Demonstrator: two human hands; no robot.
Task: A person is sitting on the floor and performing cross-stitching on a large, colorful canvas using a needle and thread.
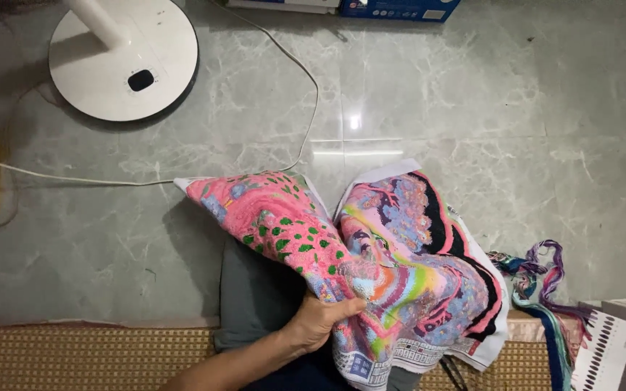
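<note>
The left hand (320,318) pinched a fold of the soft, light, floppy cross-stitch cloth (400,275), best gripped at its bunched middle; the right hand was hidden.

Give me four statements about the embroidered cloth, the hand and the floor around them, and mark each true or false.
1. The left hand grips the colourful cross-stitch cloth. True.
2. The round white fan base stands on the woven mat. False: it stands on the grey marble floor.
3. A bundle of coloured threads lies right of the cloth. True.
4. The right hand presses the cloth from above. False: no right hand shows.
</note>
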